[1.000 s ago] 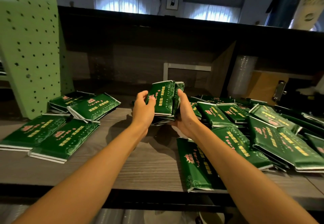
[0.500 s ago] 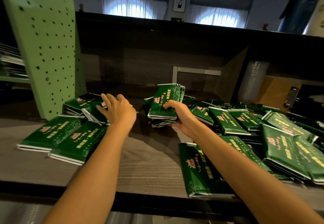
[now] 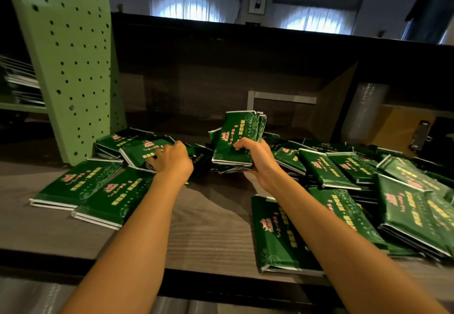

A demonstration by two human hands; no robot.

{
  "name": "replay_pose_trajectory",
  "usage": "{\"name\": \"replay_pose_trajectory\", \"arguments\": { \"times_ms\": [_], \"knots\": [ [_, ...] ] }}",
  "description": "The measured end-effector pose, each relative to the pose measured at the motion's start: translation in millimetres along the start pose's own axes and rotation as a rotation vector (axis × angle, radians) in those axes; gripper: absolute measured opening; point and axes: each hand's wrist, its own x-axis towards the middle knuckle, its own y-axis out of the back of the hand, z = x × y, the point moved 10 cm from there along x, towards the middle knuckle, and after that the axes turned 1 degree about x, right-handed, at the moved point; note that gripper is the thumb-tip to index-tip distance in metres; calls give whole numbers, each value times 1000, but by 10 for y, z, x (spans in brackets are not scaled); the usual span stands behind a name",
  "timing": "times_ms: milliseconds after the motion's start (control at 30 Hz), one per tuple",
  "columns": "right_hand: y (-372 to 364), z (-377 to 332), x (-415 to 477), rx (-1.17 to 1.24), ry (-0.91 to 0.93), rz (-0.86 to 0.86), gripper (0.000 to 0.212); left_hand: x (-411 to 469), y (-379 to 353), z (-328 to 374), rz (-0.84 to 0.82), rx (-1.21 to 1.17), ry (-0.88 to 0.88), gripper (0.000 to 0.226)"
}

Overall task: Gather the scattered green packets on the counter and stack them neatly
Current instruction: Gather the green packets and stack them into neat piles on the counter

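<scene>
My right hand (image 3: 255, 157) grips a bundle of several green packets (image 3: 237, 139), held tilted up above the wooden counter (image 3: 208, 225). My left hand (image 3: 172, 161) reaches left and its fingers close on the edge of a green packet (image 3: 145, 151) lying on top of others beside the pillar. Two more packets (image 3: 76, 183) (image 3: 115, 195) lie flat at the left. A loose heap of green packets (image 3: 368, 186) covers the right side, with one packet (image 3: 277, 230) near the front edge.
A green perforated pillar (image 3: 66, 63) stands at the left behind the packets. A dark back wall and overhang close the counter at the rear. A brown box with a metal clip (image 3: 420, 134) sits at the far right.
My left hand let go of the bundle, moved left and now takes hold of a packet near the pillar. My right hand keeps the bundle alone, slightly lowered.
</scene>
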Motion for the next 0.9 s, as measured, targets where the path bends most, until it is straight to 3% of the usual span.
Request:
{"name": "replay_pose_trajectory", "arguments": {
  "times_ms": [233, 533, 700, 900],
  "knots": [
    [175, -37, -37, -11, 35, 69, 64, -48, 44, 61, 64, 2, -52, 45],
    [224, -49, -98, 1, 12, 69, 76, -99, -48, 3, -40, -168, 40, 56],
    [280, -96, -114, -22, 34, 100, 79, -39, 7, -29, 43, -468, 92, 53],
    [317, -120, -126, -33, 46, 118, 79, -151, 364, -115, 355, -978, 81, 26]
  ]
}}
